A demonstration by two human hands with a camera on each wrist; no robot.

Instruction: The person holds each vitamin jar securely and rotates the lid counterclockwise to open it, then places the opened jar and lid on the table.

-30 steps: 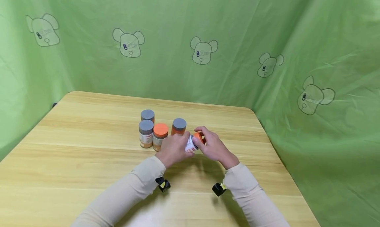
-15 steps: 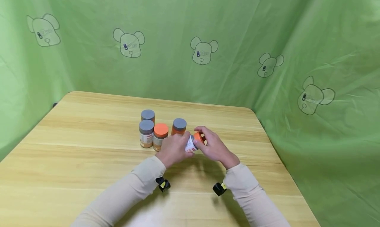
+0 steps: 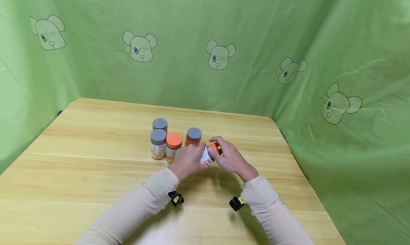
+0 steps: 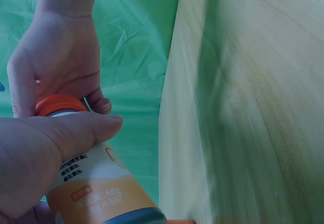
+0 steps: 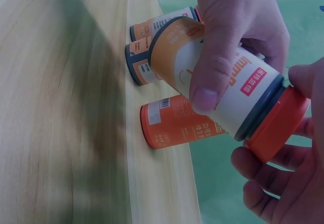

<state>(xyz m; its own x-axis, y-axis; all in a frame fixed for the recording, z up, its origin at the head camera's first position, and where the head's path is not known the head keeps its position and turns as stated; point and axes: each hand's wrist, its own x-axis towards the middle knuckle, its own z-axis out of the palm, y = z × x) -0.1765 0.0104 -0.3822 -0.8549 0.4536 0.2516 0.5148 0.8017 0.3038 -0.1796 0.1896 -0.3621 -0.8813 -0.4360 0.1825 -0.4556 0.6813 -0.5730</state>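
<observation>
1. The left hand (image 3: pixel 189 159) wraps round a smooth, cylindrical bottle (image 5: pixel 238 102), tilted over the wood-grained table (image 3: pixel 96 188).
2. The right hand (image 3: pixel 231 159) pinches its round orange cap (image 5: pixel 281 123) between thumb and fingers.
3. Just beyond the left hand stand 4 upright, flat-lidded jars (image 3: pixel 158 147), 3 clustered.
4. Wrinkled, shiny green cloth (image 3: pixel 179 81) hangs behind.

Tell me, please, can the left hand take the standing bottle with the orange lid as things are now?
Probably not: the left hand is close to the standing bottle, but it holds the tilted bottle, which would likely need releasing first.
</observation>
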